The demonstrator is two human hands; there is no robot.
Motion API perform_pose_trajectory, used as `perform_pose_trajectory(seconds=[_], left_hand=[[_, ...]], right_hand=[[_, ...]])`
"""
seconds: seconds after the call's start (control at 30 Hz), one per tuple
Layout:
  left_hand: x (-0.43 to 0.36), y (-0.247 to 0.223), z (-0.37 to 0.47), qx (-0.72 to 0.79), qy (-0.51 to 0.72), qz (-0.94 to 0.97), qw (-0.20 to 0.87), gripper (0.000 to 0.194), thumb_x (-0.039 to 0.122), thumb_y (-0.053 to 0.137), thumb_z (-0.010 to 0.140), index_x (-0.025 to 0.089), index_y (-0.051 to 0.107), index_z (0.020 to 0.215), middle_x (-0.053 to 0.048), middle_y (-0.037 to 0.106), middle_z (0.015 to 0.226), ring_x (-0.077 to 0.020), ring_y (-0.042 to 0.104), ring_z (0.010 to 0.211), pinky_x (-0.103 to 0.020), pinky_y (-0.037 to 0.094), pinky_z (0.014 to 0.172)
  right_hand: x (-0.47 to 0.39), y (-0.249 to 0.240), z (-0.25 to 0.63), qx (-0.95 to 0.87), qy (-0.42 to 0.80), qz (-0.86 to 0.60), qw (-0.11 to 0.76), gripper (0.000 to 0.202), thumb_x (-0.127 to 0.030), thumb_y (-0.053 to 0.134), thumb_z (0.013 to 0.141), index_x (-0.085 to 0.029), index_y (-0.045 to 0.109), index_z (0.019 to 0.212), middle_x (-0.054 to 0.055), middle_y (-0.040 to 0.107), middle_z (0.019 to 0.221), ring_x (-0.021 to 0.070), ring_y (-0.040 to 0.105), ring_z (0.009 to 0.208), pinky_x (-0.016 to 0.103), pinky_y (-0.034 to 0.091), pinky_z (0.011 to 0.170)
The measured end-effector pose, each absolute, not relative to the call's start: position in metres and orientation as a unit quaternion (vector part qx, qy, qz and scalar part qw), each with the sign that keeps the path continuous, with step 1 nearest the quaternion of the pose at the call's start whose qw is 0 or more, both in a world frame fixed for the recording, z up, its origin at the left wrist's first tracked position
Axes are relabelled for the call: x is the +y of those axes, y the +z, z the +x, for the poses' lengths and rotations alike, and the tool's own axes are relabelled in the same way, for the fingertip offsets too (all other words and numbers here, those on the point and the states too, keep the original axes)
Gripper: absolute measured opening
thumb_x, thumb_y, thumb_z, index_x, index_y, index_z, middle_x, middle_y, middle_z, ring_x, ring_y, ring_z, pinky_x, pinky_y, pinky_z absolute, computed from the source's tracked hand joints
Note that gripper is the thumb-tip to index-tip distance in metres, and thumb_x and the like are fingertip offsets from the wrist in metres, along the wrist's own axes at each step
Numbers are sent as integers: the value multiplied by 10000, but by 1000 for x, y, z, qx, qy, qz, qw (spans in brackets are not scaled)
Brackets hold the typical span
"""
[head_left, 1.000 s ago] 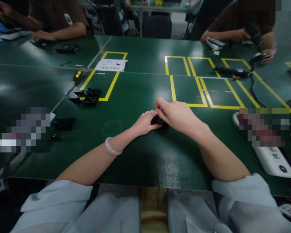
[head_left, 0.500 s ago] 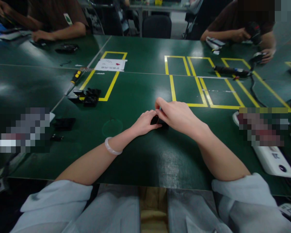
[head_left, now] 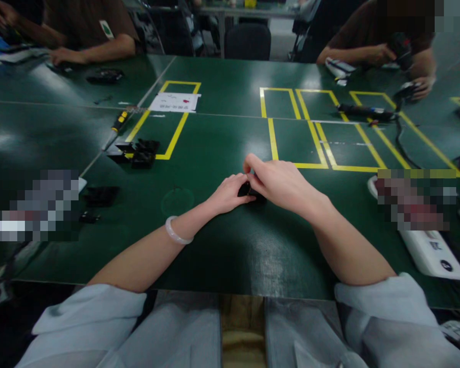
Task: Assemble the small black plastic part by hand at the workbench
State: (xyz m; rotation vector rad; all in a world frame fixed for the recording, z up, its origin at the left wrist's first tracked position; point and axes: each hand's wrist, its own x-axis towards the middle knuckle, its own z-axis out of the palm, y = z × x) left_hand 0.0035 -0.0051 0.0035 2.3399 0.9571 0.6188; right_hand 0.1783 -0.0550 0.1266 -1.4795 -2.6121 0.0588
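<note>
My left hand [head_left: 228, 194], with a pale bangle [head_left: 175, 232] at its wrist, is closed around a small black part [head_left: 244, 189] low over the green table. Its thumb lies along the near side of the part. From the right, my right hand [head_left: 278, 178] reaches over with thumb and index finger pinched together at the top of the part. What sits between those fingertips is hidden. Most of the black part is covered by both hands, so its exact kind does not show.
Black plastic pieces [head_left: 141, 153] lie at left near a yellow-black screwdriver [head_left: 119, 121]. Yellow tape [head_left: 274, 138] marks rectangles on the table. A corded power screwdriver [head_left: 368, 112] lies at back right. White devices [head_left: 431, 250] flank me. Two people work across the table.
My right fingertips have shifted very slightly to the left over the black part. My left hand keeps its hold, and the things on the table lie as before.
</note>
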Motion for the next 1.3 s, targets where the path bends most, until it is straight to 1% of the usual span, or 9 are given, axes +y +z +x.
perform_pose_trajectory(seconds=[0.17,0.33,0.43,0.6,0.67,0.8,1.03,1.23,1.3], left_hand=[[-4,2,3,346,239,868,264,338,457,681,885,197,613,1090,-102,668,1159,-340,608,1166,-508,480,1012],[-4,2,3,349,227,867,273,352,450,678,887,192,623,1120,-107,674,1164,-338,627,1116,-507,491,983],[-5,4,3,352,229,867,269,373,456,684,883,183,612,1127,-121,666,1185,-350,615,1147,-515,486,994],[-4,3,4,352,234,868,262,343,456,699,870,198,614,1079,-104,666,1174,-348,600,1182,-514,475,1023],[-4,3,3,352,233,867,264,337,450,697,871,198,620,1082,-100,669,1170,-342,608,1164,-512,479,1015],[-5,3,3,351,228,864,279,316,440,689,880,207,630,1085,-86,683,1147,-326,630,1109,-502,495,986],[-4,2,3,341,244,868,265,370,462,692,877,189,615,1115,-109,669,1168,-344,607,1176,-517,477,1022],[-4,2,3,352,227,863,281,357,480,679,886,208,627,1112,-95,680,1172,-336,623,1140,-508,487,1001],[-4,3,3,354,227,864,277,377,476,688,878,203,617,1127,-101,674,1183,-343,614,1158,-512,483,1008]], right_hand=[[-58,129,178,-866,29,-493,82,246,-277,378,1020,-183,549,1170,53,734,887,193,653,734,280,255,588],[-56,127,176,-862,13,-502,66,274,-366,379,1047,-184,558,1148,61,737,870,198,650,715,280,235,575],[-55,126,176,-863,3,-502,62,261,-331,369,1047,-186,560,1150,62,738,855,195,645,699,281,222,571],[-57,127,177,-867,20,-492,76,245,-261,375,1018,-181,546,1173,59,736,875,195,653,727,279,237,579],[-58,128,177,-867,25,-492,78,243,-275,379,1020,-179,540,1175,58,737,886,196,656,739,279,247,583],[-56,126,176,-867,15,-494,69,274,-363,367,1048,-184,552,1142,58,738,869,198,654,720,284,241,575],[-57,127,175,-866,11,-495,70,240,-270,363,1026,-185,541,1162,52,736,871,186,644,704,282,238,571],[-57,127,175,-868,12,-493,64,279,-357,348,1055,-183,548,1141,63,739,865,191,646,712,284,235,577],[-56,127,175,-866,9,-498,54,277,-340,339,1053,-185,549,1144,63,739,866,191,646,707,287,233,576]])
